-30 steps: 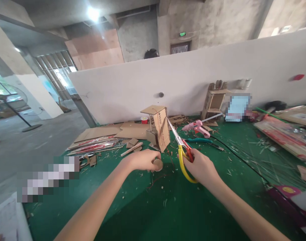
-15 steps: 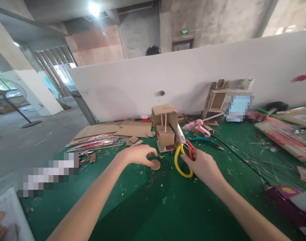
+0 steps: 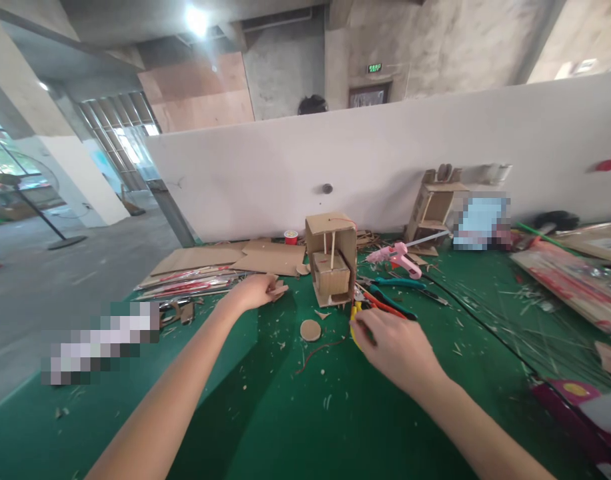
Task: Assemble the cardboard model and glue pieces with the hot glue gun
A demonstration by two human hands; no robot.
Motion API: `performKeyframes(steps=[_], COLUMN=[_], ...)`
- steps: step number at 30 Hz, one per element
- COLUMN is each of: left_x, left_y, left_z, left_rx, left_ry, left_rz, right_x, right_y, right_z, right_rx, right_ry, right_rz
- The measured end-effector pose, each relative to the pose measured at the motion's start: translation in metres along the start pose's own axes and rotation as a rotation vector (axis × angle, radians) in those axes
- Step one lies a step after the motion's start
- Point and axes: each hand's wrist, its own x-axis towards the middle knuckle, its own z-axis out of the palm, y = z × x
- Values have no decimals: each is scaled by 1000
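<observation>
My left hand [image 3: 253, 293] is closed on small cardboard pieces [image 3: 278, 291] at the near edge of the cardboard sheets. My right hand [image 3: 398, 340] has its fingers curled at the yellow handle of a pair of scissors [image 3: 355, 323], low over the table; much of the scissors is hidden. Between the hands lies a round cardboard disc [image 3: 310, 330], flat on the green table. Just beyond it stands an open cardboard box [image 3: 330, 260] with two thin sticks and a smaller box inside. A red wire [image 3: 315, 350] curls near the disc.
Cardboard sheets [image 3: 200, 259] and packaged sticks lie at the back left. A pink glue gun [image 3: 395, 257], teal-handled pliers [image 3: 398, 283] and a black cable [image 3: 485, 327] are on the right. A white partition [image 3: 245, 173] runs behind the table. Scraps litter the green tabletop [image 3: 285, 427].
My left hand has left the disc and moved left and away to the cardboard pieces. My right hand has lowered the scissors, now lying flatter beside the box.
</observation>
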Motion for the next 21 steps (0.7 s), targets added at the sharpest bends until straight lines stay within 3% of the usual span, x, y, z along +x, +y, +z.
performKeyframes(steps=[3,7,13,17,21], left_x=[3,3,-4,-2,2], left_y=[-10,-20,-11,3,8], left_z=[1,1,-3,5,16], left_rx=[46,134,230,210,192], left_ry=[9,26,89,40,57], left_rz=[-29,-109,-63,40,37], right_x=[-8,-13,-12,-13,-11], right_y=[-22,-38,-33,-33,-33], right_z=[4,6,13,18,20], right_rx=[66,178,191,159,127], right_ry=[-72,-151,-208,-175,-122], right_rz=[-216,-312,-276,-241,-204])
